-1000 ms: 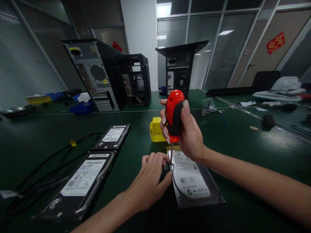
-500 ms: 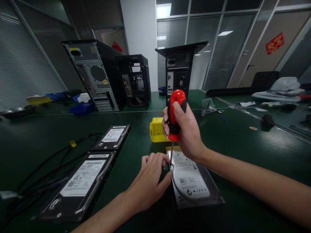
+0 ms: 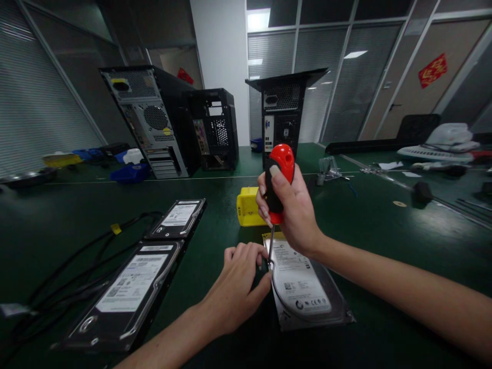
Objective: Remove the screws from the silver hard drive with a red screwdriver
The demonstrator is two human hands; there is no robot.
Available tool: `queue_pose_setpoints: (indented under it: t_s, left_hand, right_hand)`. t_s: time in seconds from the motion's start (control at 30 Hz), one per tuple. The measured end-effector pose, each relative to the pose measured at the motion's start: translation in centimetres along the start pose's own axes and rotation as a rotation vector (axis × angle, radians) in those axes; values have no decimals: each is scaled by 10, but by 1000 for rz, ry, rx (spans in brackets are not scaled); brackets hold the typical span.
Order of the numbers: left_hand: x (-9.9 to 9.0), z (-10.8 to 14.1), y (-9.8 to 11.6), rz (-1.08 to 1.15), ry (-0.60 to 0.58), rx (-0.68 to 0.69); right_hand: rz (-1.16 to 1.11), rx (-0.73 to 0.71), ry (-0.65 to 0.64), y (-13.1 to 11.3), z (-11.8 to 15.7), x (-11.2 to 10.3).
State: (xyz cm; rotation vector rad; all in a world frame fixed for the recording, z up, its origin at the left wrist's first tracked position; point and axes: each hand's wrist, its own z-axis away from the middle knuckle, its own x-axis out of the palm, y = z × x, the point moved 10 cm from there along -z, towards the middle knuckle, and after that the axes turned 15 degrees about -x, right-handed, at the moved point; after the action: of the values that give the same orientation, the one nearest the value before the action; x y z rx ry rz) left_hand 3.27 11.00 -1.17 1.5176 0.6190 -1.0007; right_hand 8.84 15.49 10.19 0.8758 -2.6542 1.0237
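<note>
My right hand (image 3: 290,205) is wrapped round the red and black handle of a screwdriver (image 3: 282,169), its thumb along the upper part. The shaft points down, slightly tilted, with its tip at the left edge of a hard drive (image 3: 302,282). That drive lies label up on the table, and a curved metal rim runs along its left side. My left hand (image 3: 240,284) grips the drive's left edge, its thumb and forefinger either side of the screwdriver tip. The screw under the tip is too small to make out.
Two more hard drives (image 3: 132,282) lie to the left beside black cables (image 3: 84,256). Behind my hands stands a yellow bin (image 3: 248,207). Computer cases (image 3: 154,118) line the back of the green table (image 3: 215,205). Small parts (image 3: 330,169) and tools lie at the right.
The screwdriver handle has turned in my right hand, showing more black on its near side, and my thumb has shifted slightly left. My left hand and the drive stay put.
</note>
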Motion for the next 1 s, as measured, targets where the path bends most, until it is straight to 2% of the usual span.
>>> queue_pose_setpoints:
  t_s: [0.4,0.77,1.0]
  left_hand:
    - [-1,0,-1,-7,-13,-10]
    - [2,0,-2,12,-26,-25]
    - [2,-1,-2,16,-20,-20]
  right_hand:
    - [-24,42,30,7,2,-5]
    - [-38,-40,-11,-5,0,2]
    - [-21,-16,-1,-2,1,0]
